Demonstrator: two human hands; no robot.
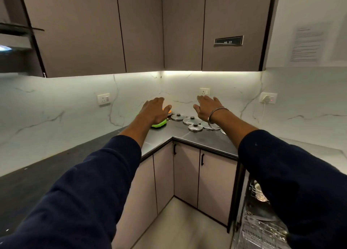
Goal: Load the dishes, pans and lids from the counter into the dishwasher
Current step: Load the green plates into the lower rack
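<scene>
Both my arms reach toward the corner of the dark counter (187, 134). My left hand (155, 110) hovers with fingers straight over a stack of green plates (159, 124) and an orange dish (167, 109), partly hiding both. My right hand (206, 107) is spread open above several steel lids with black knobs, among them a lid at the back left (178, 117), a middle lid (190, 120) and a front lid (195, 127). Neither hand holds anything. The open dishwasher's wire rack (262, 230) shows at the lower right, mostly behind my right sleeve.
Brown wall cabinets (142, 28) hang low over the counter. Sockets sit on the marble backsplash, one with a plugged-in white charger (268, 98). Base cabinet doors with black handles (202, 159) fill the corner below. Some items sit in the dishwasher rack (260, 192).
</scene>
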